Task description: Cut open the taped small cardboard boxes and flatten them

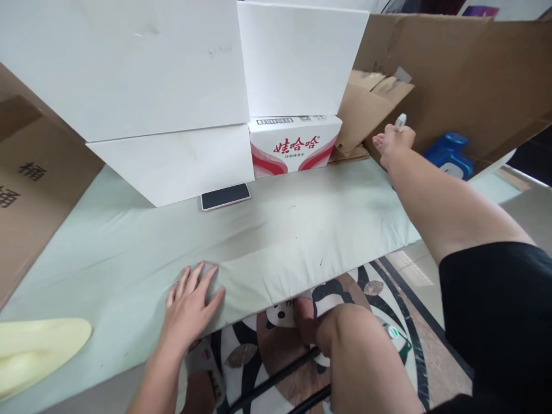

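- The white-and-red carton point(295, 146), beyond the left hand point(188, 307) and leftward of the right hand point(394, 141), reads 娃哈哈 in big red characters, with 饮用纯净水 in small print beneath and a barcode on its top edge.
- Off to the left hand's left, the brown box point(41, 172) has 桶 printed on it twice.
- I can see faint writing on the big white box point(142, 69) past the left hand, but can't read it.
- Just below the right hand sits a blue bottle point(451, 155); its pale label is too blurred to read.
- That right hand is partly curled, gripping a small white object point(401, 122) that pokes up above the fingers.
- The left hand lies palm down on the pale green cloth point(276, 230), fingers moderately spread.
- A dark-faced phone point(225, 196) rests beyond the left hand's fingertips, against the lower white box point(181, 164).
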Available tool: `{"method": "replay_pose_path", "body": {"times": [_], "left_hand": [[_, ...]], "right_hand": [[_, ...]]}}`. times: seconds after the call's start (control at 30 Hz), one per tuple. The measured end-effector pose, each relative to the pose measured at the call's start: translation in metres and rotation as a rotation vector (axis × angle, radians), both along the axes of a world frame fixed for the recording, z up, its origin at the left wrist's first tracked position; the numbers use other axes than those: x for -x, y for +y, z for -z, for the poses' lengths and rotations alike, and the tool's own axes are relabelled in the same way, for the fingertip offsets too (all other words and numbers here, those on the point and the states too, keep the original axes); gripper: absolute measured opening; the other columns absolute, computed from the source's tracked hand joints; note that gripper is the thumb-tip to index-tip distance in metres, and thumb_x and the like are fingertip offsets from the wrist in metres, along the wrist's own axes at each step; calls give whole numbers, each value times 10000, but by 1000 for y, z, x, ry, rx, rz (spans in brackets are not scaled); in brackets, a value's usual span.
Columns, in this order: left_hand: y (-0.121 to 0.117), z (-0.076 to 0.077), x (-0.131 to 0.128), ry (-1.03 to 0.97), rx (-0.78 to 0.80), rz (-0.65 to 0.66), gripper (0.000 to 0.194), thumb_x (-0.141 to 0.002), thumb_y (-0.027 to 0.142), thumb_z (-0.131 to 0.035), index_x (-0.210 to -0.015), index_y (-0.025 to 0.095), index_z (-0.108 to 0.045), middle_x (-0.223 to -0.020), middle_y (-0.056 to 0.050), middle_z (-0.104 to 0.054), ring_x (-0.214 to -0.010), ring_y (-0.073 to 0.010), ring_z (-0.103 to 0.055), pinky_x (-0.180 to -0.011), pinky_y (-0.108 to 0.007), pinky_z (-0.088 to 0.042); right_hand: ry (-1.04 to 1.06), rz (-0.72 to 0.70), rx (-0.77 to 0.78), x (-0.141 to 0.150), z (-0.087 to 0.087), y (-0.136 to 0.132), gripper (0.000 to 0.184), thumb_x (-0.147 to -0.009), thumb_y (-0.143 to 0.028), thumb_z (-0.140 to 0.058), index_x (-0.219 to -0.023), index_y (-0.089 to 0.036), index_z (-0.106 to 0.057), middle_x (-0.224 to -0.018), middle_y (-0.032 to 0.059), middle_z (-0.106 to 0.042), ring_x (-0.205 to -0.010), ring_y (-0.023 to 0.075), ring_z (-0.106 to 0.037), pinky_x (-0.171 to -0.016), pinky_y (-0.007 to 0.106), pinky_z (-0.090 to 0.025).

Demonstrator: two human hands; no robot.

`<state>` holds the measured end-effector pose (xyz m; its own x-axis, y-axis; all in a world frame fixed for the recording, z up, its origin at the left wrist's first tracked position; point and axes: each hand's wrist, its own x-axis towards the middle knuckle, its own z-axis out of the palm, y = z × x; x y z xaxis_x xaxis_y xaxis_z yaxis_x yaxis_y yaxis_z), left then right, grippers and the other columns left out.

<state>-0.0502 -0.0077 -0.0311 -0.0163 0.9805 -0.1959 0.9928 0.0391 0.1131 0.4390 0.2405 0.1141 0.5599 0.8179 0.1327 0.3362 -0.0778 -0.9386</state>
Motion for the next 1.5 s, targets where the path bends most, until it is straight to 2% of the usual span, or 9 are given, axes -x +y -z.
{"method": "replay_pose_path", "body": {"times": [0.13,0.27,0.33,0.43,0.57,0.77,0.87,1.17,1.5], "left_hand": [[0,7,9,-141,-82,19,559,-964,443,-418,-1422,209,-637,-1641,-130,-451,-1574,-406,-304,-1238,-625,-306],[-2,12,16,-486,-272,-48,488,-884,458,-490,-1209,175,-717,-1480,-184,-604,-1467,-413,-468,-1215,-596,-369],[-5,9,13,-728,-307,-143,460,-841,497,-556,-1149,191,-705,-1389,-173,-659,-1381,-393,-557,-1198,-572,-405],[-12,-5,1,-1178,-134,-316,460,-776,564,-680,-1069,209,-683,-1260,-139,-710,-1302,-360,-616,-1178,-529,-436],[-30,-26,-15,-1548,162,-375,556,-741,612,-760,-1099,196,-667,-1137,-130,-734,-1034,-276,-740,-976,-436,-587],[-46,-45,-2,-1746,94,-451,427,-705,439,-815,-996,165,-665,-869,-40,-676,-592,-110,-636,-522,-215,-504],[-49,-47,16,-1794,-88,-601,293,-783,373,-702,-980,171,-624,-802,21,-588,-491,-32,-500,-453,-149,-380],[-58,-43,57,-1898,-264,-826,255,-686,185,-567,-937,152,-607,-748,26,-553,-406,-21,-389,-393,-164,-213],[-39,-44,56,-1966,-300,-717,129,-754,194,-613,-878,181,-583,-858,-1,-588,-512,-31,-432,-469,-186,-300]], "right_hand": [[-54,-14,196,29,26,-22,409,-990,-398,-648,-1332,-177,-613,-1337,111,-642,-1143,241,-668,-955,467,-595],[-233,-281,413,71,55,-91,403,-991,-386,-648,-1329,-170,-610,-1319,109,-650,-1124,235,-677,-946,456,-597],[-371,-469,499,101,61,-125,273,-999,-328,-627,-1199,-145,-659,-1091,97,-727,-936,204,-717,-829,380,-602],[-628,-732,523,160,61,-166,117,-904,-243,-715,-1007,-188,-702,-867,71,-748,-847,221,-719,-775,319,-535],[-912,-949,455,257,52,-201,268,-924,-311,-639,-1183,-246,-662,-1019,121,-776,-940,295,-733,-772,355,-514],[-1041,-1078,314,354,39,-222,631,-933,-214,-494,-1545,-345,-416,-1115,84,-791,-940,290,-750,-749,367,-525],[-1017,-1103,260,369,38,-219,716,-941,-208,-467,-1614,-382,-292,-1158,41,-790,-970,282,-752,-782,377,-541],[-905,-1230,124,415,68,-183,626,-909,-142,-513,-1516,-268,-425,-1174,68,-775,-956,214,-761,-873,360,-573],[-638,-1226,78,390,114,-207,681,-901,-203,-527,-1545,-226,-305,-1375,159,-677,-1271,270,-675,-1070,513,-539]]}}
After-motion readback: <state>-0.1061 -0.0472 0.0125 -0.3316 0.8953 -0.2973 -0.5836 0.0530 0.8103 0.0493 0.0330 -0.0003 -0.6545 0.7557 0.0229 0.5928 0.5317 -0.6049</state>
